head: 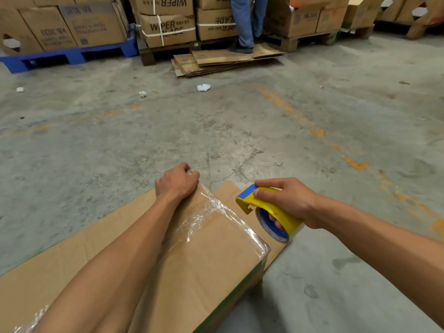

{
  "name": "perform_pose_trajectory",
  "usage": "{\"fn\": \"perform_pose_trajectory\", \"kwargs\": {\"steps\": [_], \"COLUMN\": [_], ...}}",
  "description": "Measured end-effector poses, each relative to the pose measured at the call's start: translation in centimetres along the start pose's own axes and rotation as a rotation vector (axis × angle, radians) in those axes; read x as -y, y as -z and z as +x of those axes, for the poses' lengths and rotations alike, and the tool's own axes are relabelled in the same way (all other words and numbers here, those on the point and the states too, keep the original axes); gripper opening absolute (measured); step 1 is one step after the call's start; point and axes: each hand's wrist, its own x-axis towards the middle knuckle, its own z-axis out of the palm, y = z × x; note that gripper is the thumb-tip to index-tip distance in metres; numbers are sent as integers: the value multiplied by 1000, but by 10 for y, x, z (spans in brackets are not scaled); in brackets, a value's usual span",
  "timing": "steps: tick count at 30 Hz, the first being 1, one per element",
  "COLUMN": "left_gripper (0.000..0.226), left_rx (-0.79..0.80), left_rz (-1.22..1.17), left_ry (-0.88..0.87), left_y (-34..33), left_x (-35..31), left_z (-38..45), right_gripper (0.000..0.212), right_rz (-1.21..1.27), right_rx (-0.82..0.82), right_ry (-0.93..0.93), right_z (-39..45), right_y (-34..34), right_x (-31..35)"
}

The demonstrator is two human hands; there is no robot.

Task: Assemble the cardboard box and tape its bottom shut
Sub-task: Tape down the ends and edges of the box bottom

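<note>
Two hands are at work here, well apart: your left hand is curled over the far edge of the cardboard box, knuckles up, seemingly pressing down where the clear tape wraps over that edge, though you cannot tell whether the fingers pinch the tape end or only bear on it; your right hand is clamped round the yellow tape dispenser, thumb along its top and fingers through the blue roll core, held just off the box's right side and not touching it. The box lies under your left forearm, on a flattened cardboard sheet that spreads over the concrete floor beneath both arms. A strip of tape already runs along the upper face from your left hand back toward you, wrinkled and puckered in places, so the seam looks covered but not smoothed; judging by that, the taping step is near its end. Treat the box as light and hollow: the panels will give if you lean on the middle, and it can slide on the sheet, so hold it by an edge or corner where the board is stiffest. The tape is thin, clingy and quick to fold on itself, so it probably wants pressing flat with an open palm. Beyond your hands, stacked cartons sit on pallets and another person's legs stand on a pile of flattened boxes.
</note>
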Motion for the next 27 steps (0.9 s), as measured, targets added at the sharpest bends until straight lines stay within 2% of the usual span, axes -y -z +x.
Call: {"fn": "perform_pose_trajectory", "kwargs": {"steps": [5,8,13,19,27], "left_gripper": [22,17,33,52,61], "left_rx": [44,-34,-121,154,196], "left_rz": [-33,-116,-21,265,345], "left_ry": [-43,-131,-347,-366,-397], "left_y": [-1,-3,-5,1,31], "left_x": [2,10,12,19,88], "left_z": [9,11,5,-6,-72], "right_gripper": [41,41,43,41,42], "right_rz": [9,30,51,85,91], "right_rx": [-15,-21,-9,-17,46], "right_ry": [-5,-2,20,111,221], "right_z": [2,2,-2,-10,-21], "right_y": [2,3,-2,-13,-52], "right_x": [-3,-3,2,15,40]}}
